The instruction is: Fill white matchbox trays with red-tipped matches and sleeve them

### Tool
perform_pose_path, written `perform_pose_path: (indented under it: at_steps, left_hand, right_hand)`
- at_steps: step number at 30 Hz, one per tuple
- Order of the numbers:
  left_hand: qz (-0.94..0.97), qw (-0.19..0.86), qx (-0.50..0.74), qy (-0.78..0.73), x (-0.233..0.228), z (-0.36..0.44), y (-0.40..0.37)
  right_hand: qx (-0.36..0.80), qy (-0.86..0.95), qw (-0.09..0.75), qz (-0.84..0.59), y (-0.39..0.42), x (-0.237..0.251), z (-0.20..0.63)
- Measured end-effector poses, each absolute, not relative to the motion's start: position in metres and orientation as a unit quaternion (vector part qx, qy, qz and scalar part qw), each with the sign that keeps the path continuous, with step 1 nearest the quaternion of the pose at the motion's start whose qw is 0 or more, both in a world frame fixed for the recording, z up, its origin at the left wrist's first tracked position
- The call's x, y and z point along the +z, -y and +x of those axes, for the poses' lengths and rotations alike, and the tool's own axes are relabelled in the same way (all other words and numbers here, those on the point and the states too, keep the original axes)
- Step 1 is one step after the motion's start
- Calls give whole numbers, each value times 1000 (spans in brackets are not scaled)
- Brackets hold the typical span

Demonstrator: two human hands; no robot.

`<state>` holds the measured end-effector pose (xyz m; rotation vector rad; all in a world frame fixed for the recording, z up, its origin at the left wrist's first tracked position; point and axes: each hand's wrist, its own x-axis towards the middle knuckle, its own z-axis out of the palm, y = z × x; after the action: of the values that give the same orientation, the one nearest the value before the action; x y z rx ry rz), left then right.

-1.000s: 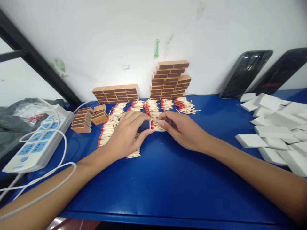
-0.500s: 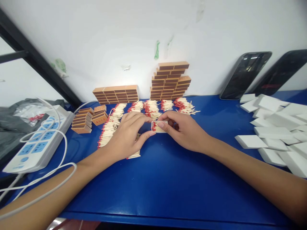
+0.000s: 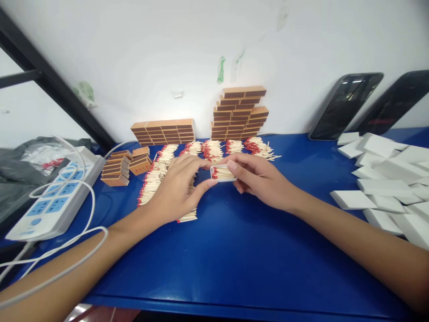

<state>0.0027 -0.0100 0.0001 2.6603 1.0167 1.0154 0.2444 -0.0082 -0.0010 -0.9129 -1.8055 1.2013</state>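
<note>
A small white matchbox tray is held up between my two hands, with red-tipped matches lying in it, heads to the left. My left hand pinches the tray's left end between thumb and forefinger. On the right end, the thumb of my right hand presses from above while its fingers support the tray from behind and below. A heap of loose matches lies beside and partly under my left hand. Several small match piles line the back of the blue table.
Brown matchboxes are stacked against the wall in a low block and a taller stack. Smaller matchbox stacks stand by a power strip with looping white cable. White trays are heaped right, near two phones.
The tray has tilted and risen slightly, showing its white front wall. My right fingers have shifted underneath it, with the thumb now higher. My left hand keeps about the same place.
</note>
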Motion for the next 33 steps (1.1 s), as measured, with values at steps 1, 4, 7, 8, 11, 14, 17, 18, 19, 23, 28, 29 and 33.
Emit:
perform_pose_path:
  at_steps: [1,4,7,8,11,14,17,18,19,23,28,29,33]
  left_hand:
    - [879,59,337,-333,0,3,10]
    - [881,56,339,-325,0,2,10]
    - [885,49,334,-320,1,2,10]
    - [886,46,333,-319,1,2,10]
    - [887,46,333,-317,1,2,10]
    - [885,47,337,-319,0,2,10]
    - [883,44,336,-324,1,2,10]
    - [883,44,335,-325,1,2,11]
    - [884,43,335,-324,1,2,11]
    - [887,42,330,-319,1,2,11]
    - [888,37,329,-320,1,1,9]
    - [888,33,327,-321,0,1,8]
    - [886,25,330,-324,-1,1,8]
  right_hand:
    - [478,704,385,-357,8,-1,244]
    - [486,696,388,-360,8,-1,242]
    - [473,698,386,-374,9,1,240]
    - [467,700,385,-379,9,2,240]
    - [462,702,383,-383,10,3,240]
    - [475,693,385,-382,10,2,241]
    - [490,684,386,-378,9,0,242]
    - [493,683,386,-377,8,-1,242]
    - [496,682,384,-376,8,-2,242]
    - [509,675,372,-384,6,-5,243]
    - [518,668,364,-392,6,-5,243]
    - [518,667,366,-391,5,-5,243]
    - [520,663,374,-388,5,-5,243]
